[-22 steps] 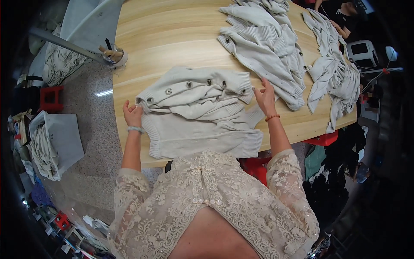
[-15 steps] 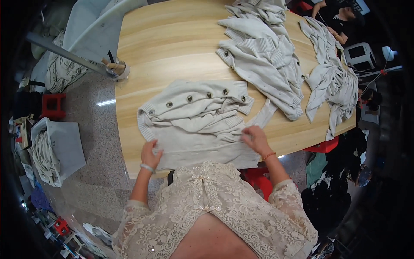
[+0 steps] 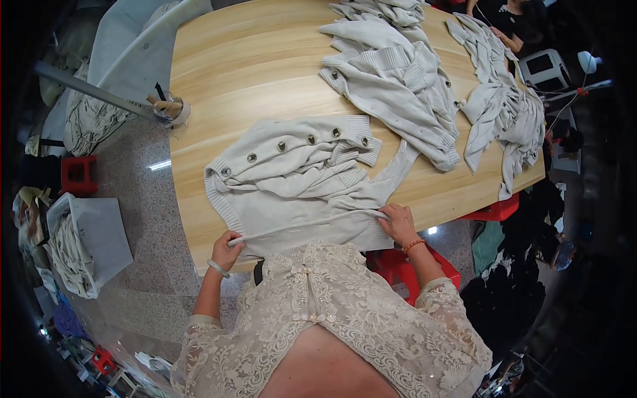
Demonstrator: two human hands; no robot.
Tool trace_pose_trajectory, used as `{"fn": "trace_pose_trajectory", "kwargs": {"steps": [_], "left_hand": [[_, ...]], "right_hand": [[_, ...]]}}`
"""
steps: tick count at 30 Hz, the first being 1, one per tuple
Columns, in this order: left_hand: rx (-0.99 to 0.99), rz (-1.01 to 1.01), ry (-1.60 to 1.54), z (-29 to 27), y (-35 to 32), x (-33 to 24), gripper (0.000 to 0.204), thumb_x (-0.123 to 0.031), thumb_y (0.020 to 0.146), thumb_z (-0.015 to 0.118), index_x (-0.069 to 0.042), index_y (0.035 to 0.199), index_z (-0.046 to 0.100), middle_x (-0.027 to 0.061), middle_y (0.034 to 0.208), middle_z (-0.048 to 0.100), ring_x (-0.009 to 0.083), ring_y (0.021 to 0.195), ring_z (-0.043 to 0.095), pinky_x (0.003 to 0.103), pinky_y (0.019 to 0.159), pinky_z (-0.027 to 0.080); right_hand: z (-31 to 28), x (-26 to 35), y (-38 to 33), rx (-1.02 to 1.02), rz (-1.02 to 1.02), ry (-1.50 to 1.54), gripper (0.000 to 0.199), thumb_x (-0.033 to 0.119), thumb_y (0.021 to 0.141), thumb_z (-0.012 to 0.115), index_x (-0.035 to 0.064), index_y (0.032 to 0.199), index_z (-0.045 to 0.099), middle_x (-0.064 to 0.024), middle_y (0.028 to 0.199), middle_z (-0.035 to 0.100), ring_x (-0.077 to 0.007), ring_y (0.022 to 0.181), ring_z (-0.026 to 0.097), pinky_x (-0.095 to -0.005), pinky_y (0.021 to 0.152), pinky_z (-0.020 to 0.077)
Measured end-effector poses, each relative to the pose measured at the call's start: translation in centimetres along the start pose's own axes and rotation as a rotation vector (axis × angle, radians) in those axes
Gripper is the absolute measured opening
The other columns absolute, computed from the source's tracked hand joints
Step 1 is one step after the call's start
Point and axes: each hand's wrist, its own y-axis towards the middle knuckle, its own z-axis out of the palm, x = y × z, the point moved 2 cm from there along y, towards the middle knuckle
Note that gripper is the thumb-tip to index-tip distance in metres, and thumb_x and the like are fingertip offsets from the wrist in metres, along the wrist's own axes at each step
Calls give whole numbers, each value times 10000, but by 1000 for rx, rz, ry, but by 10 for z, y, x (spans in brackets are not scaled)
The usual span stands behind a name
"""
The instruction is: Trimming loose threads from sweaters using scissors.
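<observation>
Across the near part of the table lies a light grey knitted cardigan [image 3: 285,192], with a row of dark buttons along its far side and a ribbed band at its left. My left hand [image 3: 227,252] is closed on its near left edge, thumb against fingers. At the near right, my right hand [image 3: 398,224] pinches the same cardigan. Between both hands a raised fold runs taut across the fabric. A bracelet circles each wrist. Beyond my right hand, a pile of similar grey cardigans [image 3: 398,99] covers the table.
More cardigans [image 3: 504,113] lie along the right side of the wooden table [image 3: 239,60]. A clear cup of tools [image 3: 174,111] stands at its left edge. A white bin [image 3: 106,239] of garments is on the floor. Red stools [image 3: 424,265] stand beneath the near edge. Another person [image 3: 507,26] is at far right.
Both hands have closed on the cardigan's near part, where they were loosely open before. A straight fold now stands up between them. The whole view has shifted slightly.
</observation>
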Motion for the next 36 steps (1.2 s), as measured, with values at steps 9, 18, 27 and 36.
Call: {"fn": "trace_pose_trajectory", "kwargs": {"steps": [9, 18, 27, 36], "left_hand": [[-269, 68, -649, -22, 71, -49, 211, -152, 885, 598, -32, 1052, 552, 14, 957, 595, 87, 866, 530, 228, 797, 428], [-733, -308, -297, -10, 162, 28, 353, -307, 827, 687, 11, 960, 613, 66, 912, 627, 131, 832, 542, 271, 787, 446], [-524, -409, -270, -24, 171, 41, 413, -360, 780, 726, 24, 923, 670, 73, 870, 661, 119, 778, 561, 256, 751, 454], [-495, -277, -447, -12, 170, 3, 355, -321, 796, 718, -9, 956, 664, 72, 897, 662, 132, 785, 597, 268, 744, 480]], "right_hand": [[-39, -5, 61, -411, 289, 1213, 255, 33, 866, 550, 6, 1113, 604, 3, 987, 613, -72, 881, 555, -211, 798, 443], [9, -19, 145, -251, 563, 1219, 274, 184, 844, 644, 5, 1051, 635, -13, 907, 648, -80, 788, 566, -238, 712, 449], [9, -23, 174, -239, 720, 1103, 301, 220, 803, 695, -23, 977, 654, -51, 896, 663, -116, 768, 595, -256, 704, 466], [18, -26, 179, -176, 647, 1575, 192, 73, 804, 670, -7, 975, 638, -56, 920, 656, -134, 822, 613, -266, 744, 497]]}}
